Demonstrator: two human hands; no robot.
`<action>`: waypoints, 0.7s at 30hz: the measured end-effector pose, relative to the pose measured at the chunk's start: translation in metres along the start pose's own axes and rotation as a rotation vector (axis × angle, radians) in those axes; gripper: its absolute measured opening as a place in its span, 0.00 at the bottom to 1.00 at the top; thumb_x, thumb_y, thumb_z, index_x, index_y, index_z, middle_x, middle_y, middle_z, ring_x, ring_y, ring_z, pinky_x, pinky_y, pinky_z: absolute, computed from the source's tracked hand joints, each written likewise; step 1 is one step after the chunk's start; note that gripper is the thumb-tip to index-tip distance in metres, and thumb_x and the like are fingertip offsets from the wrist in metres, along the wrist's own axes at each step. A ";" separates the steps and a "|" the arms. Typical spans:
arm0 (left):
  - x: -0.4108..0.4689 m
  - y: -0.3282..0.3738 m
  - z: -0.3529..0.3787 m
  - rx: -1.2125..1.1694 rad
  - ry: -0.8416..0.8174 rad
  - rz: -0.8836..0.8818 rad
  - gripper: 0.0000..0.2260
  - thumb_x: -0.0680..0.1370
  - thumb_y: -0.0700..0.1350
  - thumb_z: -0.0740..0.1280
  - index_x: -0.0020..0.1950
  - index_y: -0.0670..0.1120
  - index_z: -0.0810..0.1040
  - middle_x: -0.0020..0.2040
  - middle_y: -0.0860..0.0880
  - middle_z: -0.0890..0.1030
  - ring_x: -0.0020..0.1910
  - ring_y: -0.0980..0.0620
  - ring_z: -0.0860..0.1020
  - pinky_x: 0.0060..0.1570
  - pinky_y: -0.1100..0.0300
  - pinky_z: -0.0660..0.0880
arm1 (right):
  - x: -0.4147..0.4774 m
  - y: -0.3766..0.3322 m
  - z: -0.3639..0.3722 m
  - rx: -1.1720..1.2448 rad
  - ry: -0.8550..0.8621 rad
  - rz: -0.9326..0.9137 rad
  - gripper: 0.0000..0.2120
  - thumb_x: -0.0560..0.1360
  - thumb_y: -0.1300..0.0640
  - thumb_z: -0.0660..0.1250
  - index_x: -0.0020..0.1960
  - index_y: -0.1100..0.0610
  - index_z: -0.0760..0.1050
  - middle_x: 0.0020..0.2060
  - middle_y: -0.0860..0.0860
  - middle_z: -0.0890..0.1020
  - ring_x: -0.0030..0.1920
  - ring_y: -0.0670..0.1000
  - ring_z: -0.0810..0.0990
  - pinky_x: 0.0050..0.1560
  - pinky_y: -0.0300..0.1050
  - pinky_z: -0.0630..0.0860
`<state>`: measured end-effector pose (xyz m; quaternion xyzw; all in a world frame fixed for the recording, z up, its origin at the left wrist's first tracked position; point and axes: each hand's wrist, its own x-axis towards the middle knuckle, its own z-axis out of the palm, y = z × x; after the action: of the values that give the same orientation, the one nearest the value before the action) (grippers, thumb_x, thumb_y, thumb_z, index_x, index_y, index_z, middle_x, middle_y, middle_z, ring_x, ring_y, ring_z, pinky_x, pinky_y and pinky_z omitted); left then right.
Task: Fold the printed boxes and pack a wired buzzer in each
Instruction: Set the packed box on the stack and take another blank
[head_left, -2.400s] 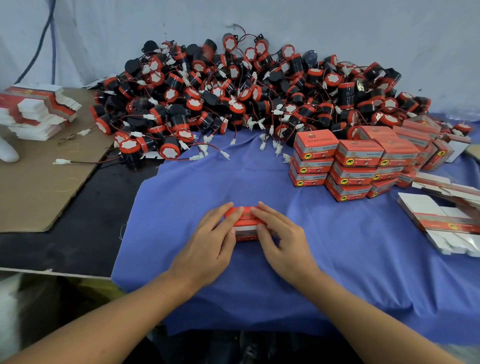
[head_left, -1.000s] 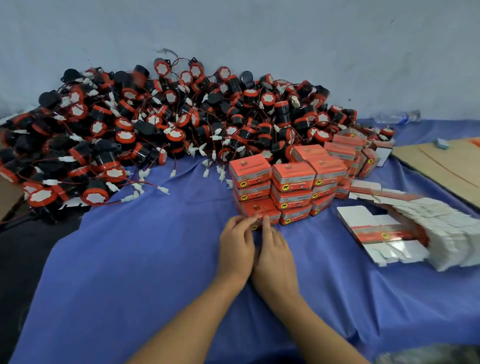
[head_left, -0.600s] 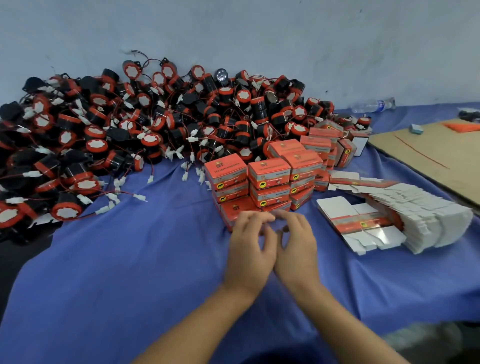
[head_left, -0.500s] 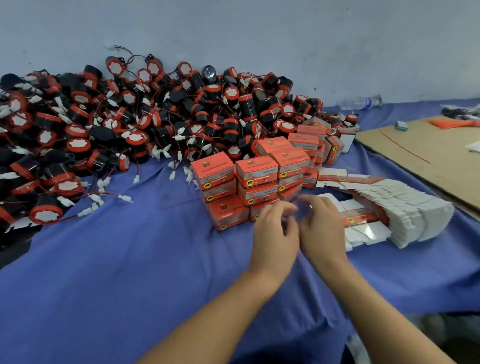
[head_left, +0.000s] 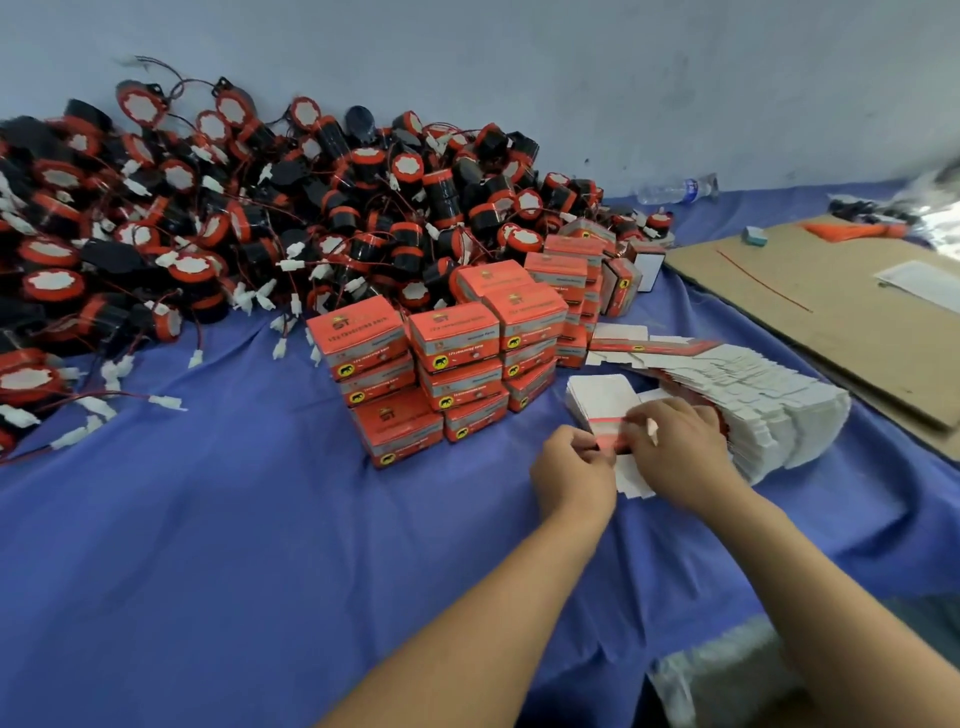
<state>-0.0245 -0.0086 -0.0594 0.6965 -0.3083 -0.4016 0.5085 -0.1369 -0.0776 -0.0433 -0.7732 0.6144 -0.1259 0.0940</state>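
Observation:
A flat unfolded box blank (head_left: 602, 402), white with an orange stripe, lies on top of a fanned pile of blanks (head_left: 763, 395) at the right. My left hand (head_left: 571, 470) pinches the blank's near edge. My right hand (head_left: 680, 449) lies over its right side, fingers curled on it. Left of the hands stands a stack of folded orange boxes (head_left: 452, 358); the newest box (head_left: 397, 426) sits at its front corner. A big heap of black and orange wired buzzers (head_left: 249, 218) fills the back left.
Everything rests on a blue cloth (head_left: 218, 519). A sheet of brown cardboard (head_left: 831, 312) lies at the right, with papers on it. A plastic water bottle (head_left: 675, 189) lies against the wall. Loose buzzer wires with white plugs (head_left: 156, 400) trail onto the cloth at the left.
Both hands set the closed box against the stack, let it go, and moved right to the pile of flat blanks, where they now hold the top blank. My view turned right.

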 end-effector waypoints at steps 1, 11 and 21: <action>-0.002 -0.002 -0.003 -0.062 -0.009 0.003 0.04 0.78 0.40 0.72 0.45 0.49 0.80 0.43 0.52 0.83 0.43 0.51 0.83 0.49 0.47 0.83 | -0.001 -0.002 -0.004 0.042 0.018 0.010 0.14 0.82 0.49 0.61 0.64 0.50 0.79 0.67 0.51 0.77 0.70 0.59 0.69 0.68 0.50 0.60; -0.023 -0.004 -0.024 -0.078 -0.007 0.164 0.06 0.77 0.37 0.72 0.51 0.47 0.81 0.44 0.53 0.85 0.43 0.58 0.82 0.41 0.71 0.76 | -0.020 -0.025 -0.034 0.134 -0.048 0.101 0.17 0.80 0.44 0.66 0.54 0.57 0.83 0.56 0.54 0.84 0.60 0.56 0.77 0.62 0.52 0.72; -0.045 0.011 -0.054 -0.276 -0.098 0.381 0.09 0.80 0.39 0.71 0.57 0.50 0.82 0.49 0.52 0.86 0.48 0.58 0.83 0.48 0.68 0.76 | -0.055 -0.067 -0.067 0.501 0.241 -0.070 0.12 0.69 0.48 0.78 0.44 0.53 0.78 0.45 0.51 0.81 0.52 0.56 0.79 0.51 0.55 0.77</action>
<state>0.0002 0.0508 -0.0292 0.5296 -0.4005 -0.3699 0.6499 -0.1075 -0.0076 0.0364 -0.7260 0.5438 -0.3681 0.2041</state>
